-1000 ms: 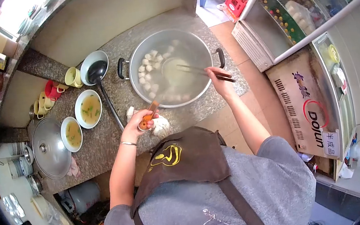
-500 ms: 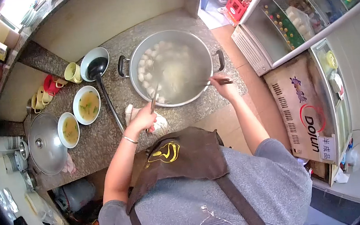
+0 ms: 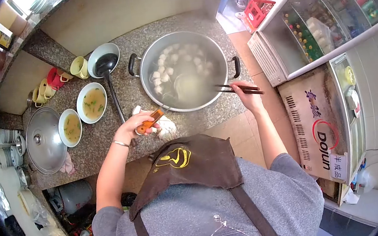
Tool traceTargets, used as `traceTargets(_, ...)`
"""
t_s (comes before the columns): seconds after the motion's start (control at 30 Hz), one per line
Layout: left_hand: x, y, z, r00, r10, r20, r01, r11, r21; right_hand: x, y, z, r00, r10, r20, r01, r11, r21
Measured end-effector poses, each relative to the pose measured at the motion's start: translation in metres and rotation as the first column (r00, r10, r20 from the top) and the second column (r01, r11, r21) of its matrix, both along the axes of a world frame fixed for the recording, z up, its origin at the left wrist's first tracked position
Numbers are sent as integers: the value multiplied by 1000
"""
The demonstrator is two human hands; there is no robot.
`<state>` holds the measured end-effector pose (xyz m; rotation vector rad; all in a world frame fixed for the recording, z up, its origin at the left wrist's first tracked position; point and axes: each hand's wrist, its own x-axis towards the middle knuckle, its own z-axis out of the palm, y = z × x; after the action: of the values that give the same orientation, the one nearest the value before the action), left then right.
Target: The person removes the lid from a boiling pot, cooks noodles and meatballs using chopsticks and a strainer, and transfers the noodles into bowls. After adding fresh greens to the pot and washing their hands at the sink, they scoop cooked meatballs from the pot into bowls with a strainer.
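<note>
Orange is marking the handle of the utensil [image 3: 150, 122] that your left hand [image 3: 134, 126] is gripping with closed fingers, its metal end reaching the pot's near rim (contact there cannot be confirmed). Your right hand [image 3: 248, 97] is pinching a pair of dark chopsticks [image 3: 226, 86], their tips pointing leftward over the right part of the wide metal pot [image 3: 192, 109]. White balls [image 3: 162, 69] are sitting in the cloudy liquid, mostly toward the left and far sides; a pale round mass [image 3: 188, 86] is showing near the middle, too blurred by steam to identify.

Beside your left hand, a whitish cloth [image 3: 167, 129] is lying crumpled on the speckled counter [image 3: 126, 45]. Farther left, a black ladle [image 3: 106, 65] is resting in a white bowl [image 3: 92, 65], a yellow mug [image 3: 79, 67] is standing beside it, and two soup bowls [image 3: 79, 104] are sitting near a domed metal lid [image 3: 52, 146].
</note>
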<state>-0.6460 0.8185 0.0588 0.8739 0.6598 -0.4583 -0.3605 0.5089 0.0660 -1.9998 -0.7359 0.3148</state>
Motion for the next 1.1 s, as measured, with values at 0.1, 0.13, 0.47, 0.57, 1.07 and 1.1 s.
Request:
traceTargets(0.1,-18,0,-8,981,191,-23,-190,951,-242,13,5,-1,979,43,-197,5,972,237)
traceTargets(0.13,-23,1,-12,960,274,-47,-275,906,-321,14,13,13,968,22,-250,60,947,315)
traceTargets(0.47,-5,10,39,923,-334,-190,383,746,545,26,37,-54,993,121,-4,-121,986,-114)
traceTargets(0.57,8,7,61,795,-477,-376,563,349,749,5,35,-48,924,207,-321,-207,978,35)
traceTargets(1.07,15,48,26,939,-289,-185,343,816,465,-8,54,-36,988,151,30,-152,988,20)
traceTargets(1.1,14,44,22,949,-262,-175,315,823,473,-10,55,-31,978,202,46,-202,979,-8)
